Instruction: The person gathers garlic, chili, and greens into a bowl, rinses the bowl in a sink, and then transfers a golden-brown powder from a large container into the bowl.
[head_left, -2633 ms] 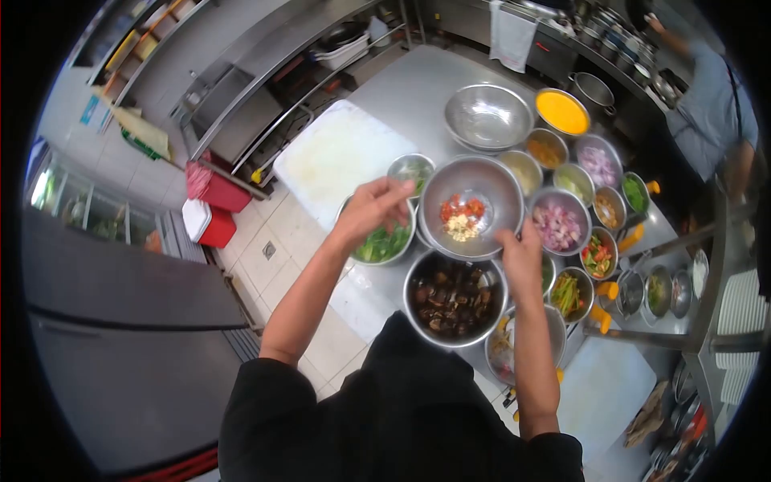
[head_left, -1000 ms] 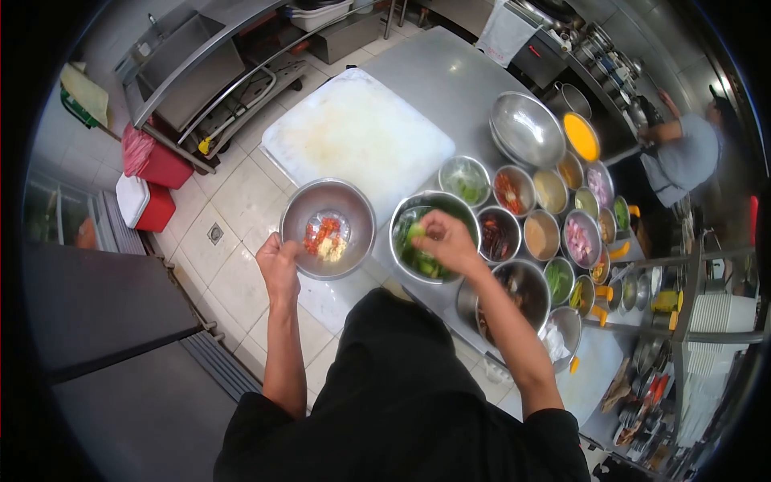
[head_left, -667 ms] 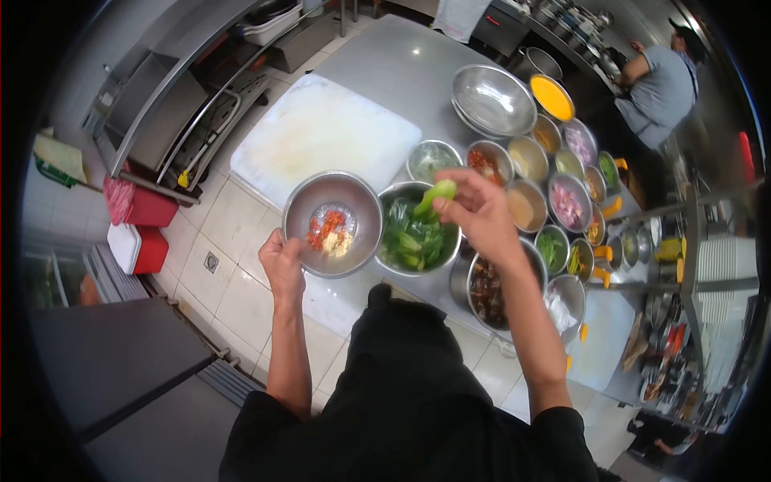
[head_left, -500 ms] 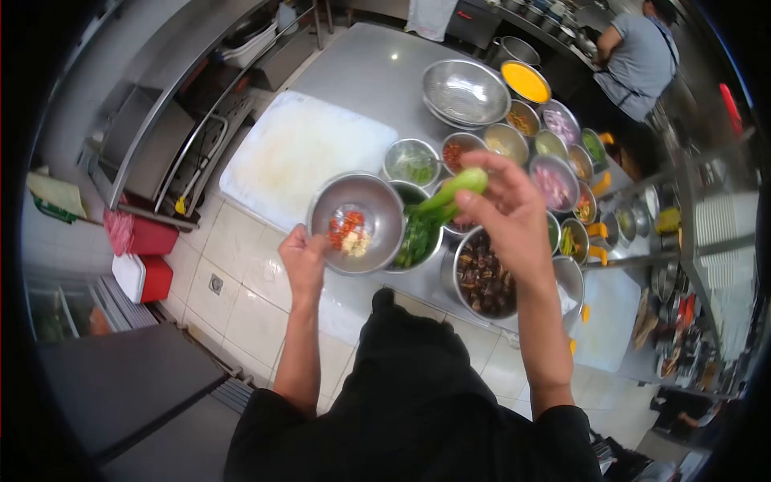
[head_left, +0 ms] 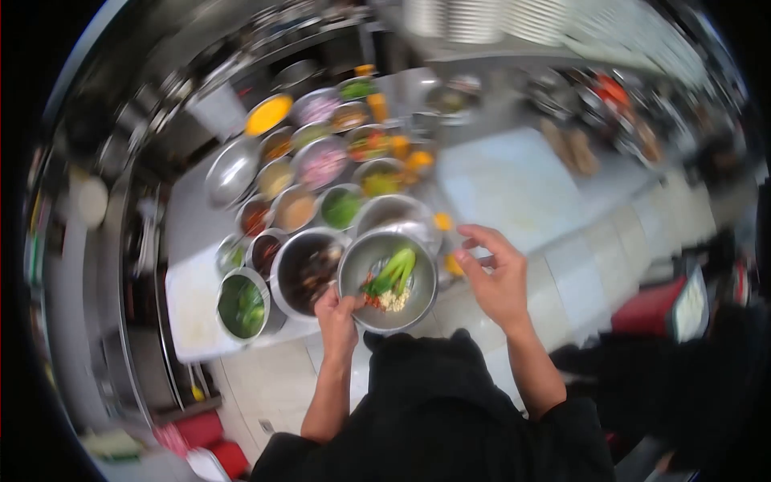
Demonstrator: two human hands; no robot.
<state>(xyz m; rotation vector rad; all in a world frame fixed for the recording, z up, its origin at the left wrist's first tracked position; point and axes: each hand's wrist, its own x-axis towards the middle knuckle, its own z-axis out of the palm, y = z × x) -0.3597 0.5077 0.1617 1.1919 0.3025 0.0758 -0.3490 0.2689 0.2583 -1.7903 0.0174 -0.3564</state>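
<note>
My left hand (head_left: 337,321) grips the rim of a metal bowl (head_left: 422,299), tilted a little towards me. Inside it lie a green bok choy (head_left: 401,267), chopped garlic (head_left: 393,302) and bits of red chili (head_left: 372,300). To the right of the bowl, my right hand (head_left: 498,281) hangs in the air with its fingers apart and nothing in them. Just beyond my left hand stands a large pot (head_left: 281,281) with dark brown pieces. Left of that, a container (head_left: 219,309) holds leafy greens.
Several metal containers of cut ingredients crowd the steel table, among them sliced onion (head_left: 323,163) and a yellow-filled bowl (head_left: 269,115). A metal colander (head_left: 231,173) sits behind. White cutting boards lie left (head_left: 189,321) and right (head_left: 514,189). A red bin (head_left: 650,308) stands at right.
The bok choy has gone from my right hand into the bowl. My view has turned to the right, and the bowl has moved along the table past the leafy greens.
</note>
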